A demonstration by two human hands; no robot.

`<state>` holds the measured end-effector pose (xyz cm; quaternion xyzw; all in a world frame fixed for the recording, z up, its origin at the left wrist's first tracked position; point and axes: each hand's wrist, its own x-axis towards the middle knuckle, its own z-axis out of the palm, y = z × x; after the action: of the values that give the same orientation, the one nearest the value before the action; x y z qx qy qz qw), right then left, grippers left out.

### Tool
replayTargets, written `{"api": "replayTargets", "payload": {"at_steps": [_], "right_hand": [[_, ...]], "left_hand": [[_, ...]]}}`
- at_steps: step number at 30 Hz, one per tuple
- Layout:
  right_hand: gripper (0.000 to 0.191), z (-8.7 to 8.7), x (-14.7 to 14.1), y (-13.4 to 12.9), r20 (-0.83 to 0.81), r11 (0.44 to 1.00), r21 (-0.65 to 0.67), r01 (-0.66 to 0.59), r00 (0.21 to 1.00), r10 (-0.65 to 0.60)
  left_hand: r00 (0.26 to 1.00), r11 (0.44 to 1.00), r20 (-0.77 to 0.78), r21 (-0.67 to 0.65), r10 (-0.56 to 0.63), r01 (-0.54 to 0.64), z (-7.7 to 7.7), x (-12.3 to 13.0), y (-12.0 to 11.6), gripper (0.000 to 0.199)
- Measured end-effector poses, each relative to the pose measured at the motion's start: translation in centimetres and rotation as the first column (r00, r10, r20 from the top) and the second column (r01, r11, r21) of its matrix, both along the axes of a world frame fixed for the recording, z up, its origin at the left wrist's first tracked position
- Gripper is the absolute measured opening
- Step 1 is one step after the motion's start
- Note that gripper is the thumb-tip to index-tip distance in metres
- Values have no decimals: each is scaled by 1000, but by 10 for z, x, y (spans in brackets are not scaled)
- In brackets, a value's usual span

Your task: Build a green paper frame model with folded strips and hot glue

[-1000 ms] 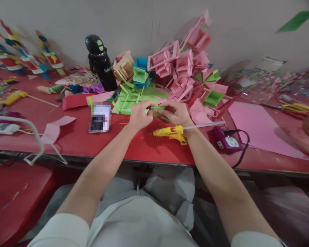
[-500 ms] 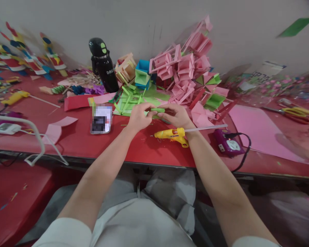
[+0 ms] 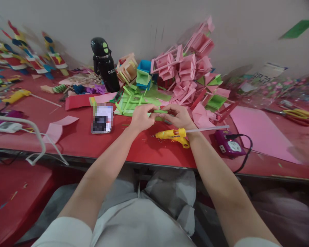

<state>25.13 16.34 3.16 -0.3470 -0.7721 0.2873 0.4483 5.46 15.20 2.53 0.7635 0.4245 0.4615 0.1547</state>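
Observation:
Between my two hands is a narrow green paper strip (image 3: 160, 111), which looks folded. My left hand (image 3: 141, 118) pinches its left end, and my right hand (image 3: 179, 116) grips the right end with bent fingers. Just below them a yellow glue gun (image 3: 173, 134) lies on the red table, a long glue stick poking out of its back beneath my right wrist. Behind the hands, green paper strips (image 3: 130, 99) lie heaped on green sheets. A phone (image 3: 102, 119) with a blurred screen rests to the left of my left hand.
A black bottle (image 3: 106, 67) stands at the back beside folded paper boxes (image 3: 143, 77). Pink paper pieces (image 3: 185, 67) pile against the wall. On the right are a purple power socket (image 3: 229, 143) with a black cable and a pink sheet (image 3: 260, 133). A white bent tube (image 3: 36, 132) crosses the left.
The view has shifted slightly. Both hands keep hold of the green strip, which appears slightly turned. A hand at the far right edge has left the view.

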Motion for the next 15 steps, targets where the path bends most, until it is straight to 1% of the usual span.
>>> {"api": "replayTargets", "payload": {"at_steps": [7, 10, 15], "right_hand": [[34, 1, 2, -1, 9, 1000, 13, 23, 1000, -23], [36, 2, 1, -2, -9, 1000, 15, 16, 1000, -16], [39, 3, 0, -3, 14, 1000, -9, 13, 1000, -13]], "left_hand": [[1000, 1000, -2, -6, -2, 2, -1, 0, 1, 19], [1000, 1000, 2, 9, -5, 5, 0, 0, 1, 19], [1000, 1000, -2, 12, -13, 13, 0, 1, 1, 16]]}}
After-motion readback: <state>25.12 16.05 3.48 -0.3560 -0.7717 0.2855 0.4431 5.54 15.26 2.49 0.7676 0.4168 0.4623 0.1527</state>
